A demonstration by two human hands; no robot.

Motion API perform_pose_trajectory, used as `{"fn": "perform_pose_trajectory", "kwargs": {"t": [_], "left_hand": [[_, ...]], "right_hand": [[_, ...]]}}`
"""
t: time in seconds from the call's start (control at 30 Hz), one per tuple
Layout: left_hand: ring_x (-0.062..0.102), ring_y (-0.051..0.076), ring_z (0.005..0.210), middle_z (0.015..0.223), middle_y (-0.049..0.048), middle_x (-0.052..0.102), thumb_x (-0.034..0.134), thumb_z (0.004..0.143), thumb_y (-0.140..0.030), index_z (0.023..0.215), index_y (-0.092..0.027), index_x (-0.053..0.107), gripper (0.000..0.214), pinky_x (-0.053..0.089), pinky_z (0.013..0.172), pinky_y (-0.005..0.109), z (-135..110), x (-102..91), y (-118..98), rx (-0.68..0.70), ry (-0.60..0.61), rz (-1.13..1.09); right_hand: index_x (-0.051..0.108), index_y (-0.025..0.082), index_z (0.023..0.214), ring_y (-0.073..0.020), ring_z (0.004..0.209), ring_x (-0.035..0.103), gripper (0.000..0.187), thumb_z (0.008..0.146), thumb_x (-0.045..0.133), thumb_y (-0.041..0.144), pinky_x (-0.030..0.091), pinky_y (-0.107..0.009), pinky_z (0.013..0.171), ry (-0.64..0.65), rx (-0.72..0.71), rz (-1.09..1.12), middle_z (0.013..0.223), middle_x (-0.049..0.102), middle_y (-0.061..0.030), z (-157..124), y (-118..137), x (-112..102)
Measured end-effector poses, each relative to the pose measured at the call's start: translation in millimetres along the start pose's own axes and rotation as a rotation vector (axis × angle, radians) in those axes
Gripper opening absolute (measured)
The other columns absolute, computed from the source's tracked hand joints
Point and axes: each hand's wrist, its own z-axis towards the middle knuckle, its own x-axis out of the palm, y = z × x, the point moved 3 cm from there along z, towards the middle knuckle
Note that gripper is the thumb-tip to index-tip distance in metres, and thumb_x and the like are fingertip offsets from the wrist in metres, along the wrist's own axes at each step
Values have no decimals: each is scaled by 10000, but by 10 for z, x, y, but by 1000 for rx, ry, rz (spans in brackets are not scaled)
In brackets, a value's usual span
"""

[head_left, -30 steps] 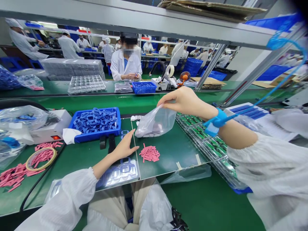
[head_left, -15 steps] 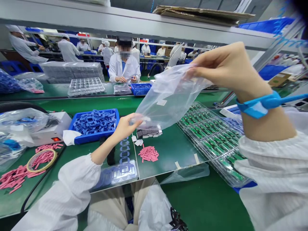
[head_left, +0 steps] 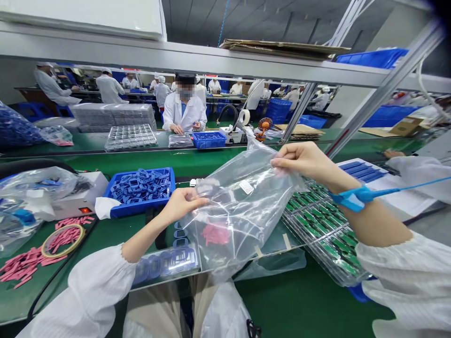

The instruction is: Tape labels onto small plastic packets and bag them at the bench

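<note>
Clear bag (head_left: 239,220) lower, over pink strips (head_left: 215,234)

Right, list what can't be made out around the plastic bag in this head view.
All in the head view:
- Pink strips: blurred by the clear plastic bag lying over them, so their edges and count are lost.
- White label on the bag: too small to read.
- Green circuit boards: parts too small to identify.
- White sack: cut off by the bottom edge of the picture.

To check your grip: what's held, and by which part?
A clear plastic bag: left hand at its left edge, right hand at its upper right edge.
</note>
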Motion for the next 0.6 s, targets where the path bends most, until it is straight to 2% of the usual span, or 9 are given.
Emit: {"fn": "perform_pose_trajectory", "kwargs": {"t": [0.07, 0.13, 0.2, 0.27, 0.33, 0.4, 0.5, 0.57, 0.6], "left_hand": [[452, 67, 374, 391, -56, 492, 664, 697, -526, 514, -159, 479, 449, 336, 416, 180, -169, -42, 14, -30, 7, -8], [512, 81, 442, 499, -31, 571, 615, 728, -569, 650, -150, 573, 428, 396, 457, 187, -391, -75, 38, -72, 38, -76], [635, 142, 664, 790, 32, 685, 617, 702, -620, 957, -176, 621, 512, 498, 583, 231, -652, -40, 64, -134, 143, -264], [655, 223, 918, 1151, 96, 634, 663, 651, -633, 1202, -239, 531, 690, 537, 697, 286, -912, 94, 73, -205, 305, -489], [637, 275, 1018, 1342, 126, 510, 721, 618, -592, 1308, -298, 436, 802, 542, 682, 280, -1130, 317, 67, -255, 464, -642], [652, 277, 1002, 1371, 141, 483, 735, 649, -529, 1359, -335, 362, 826, 533, 628, 247, -1278, 612, 67, -274, 549, -720], [666, 235, 986, 1299, 142, 557, 617, 793, -474, 1406, -327, 281, 715, 532, 638, 229, -1404, 1176, 121, -347, 506, -750], [701, 219, 860, 1147, 142, 653, 453, 874, -477, 1395, -243, 347, 581, 543, 576, 252, -1476, 1607, 166, -402, 469, -696], [707, 223, 784, 1050, 135, 689, 402, 879, -483, 1357, -195, 425, 558, 546, 527, 276, -1510, 1806, 184, -410, 423, -630]], "right_hand": [[621, 159, 648, -147, 507, 614, 398, 618, 737, 539, 500, -257, 505, 2, 72, 81, 576, 666, -46, -97, -126, 55], [636, 166, 661, -157, 522, 623, 403, 649, 706, 563, 505, -256, 506, 1, 109, 129, 555, 657, -39, -225, -269, 126], [670, 165, 748, -154, 510, 615, 403, 710, 653, 566, 511, -266, 508, -6, 118, 130, 600, 677, -45, -377, -410, 213], [689, 168, 879, -142, 475, 595, 397, 759, 611, 539, 516, -282, 498, -54, 93, 93, 716, 711, -56, -545, -517, 297], [687, 187, 967, -147, 479, 598, 352, 785, 597, 476, 521, -297, 494, -167, 32, -19, 817, 723, -58, -732, -563, 364], [694, 210, 968, -182, 579, 645, 258, 814, 574, 379, 534, -313, 544, -311, -68, -232, 856, 723, -55, -964, -535, 433], [687, 229, 984, -208, 784, 674, 216, 841, 528, 198, 539, -315, 683, -505, -236, -550, 932, 711, -56, -1426, -390, 627], [654, 247, 1029, -194, 831, 670, 274, 822, 531, 117, 538, -295, 728, -571, -349, -567, 940, 700, -44, -1788, -279, 843], [632, 253, 1053, -195, 862, 667, 292, 823, 521, 113, 544, -299, 748, -514, -387, -478, 945, 692, -43, -1957, -243, 982]]}}
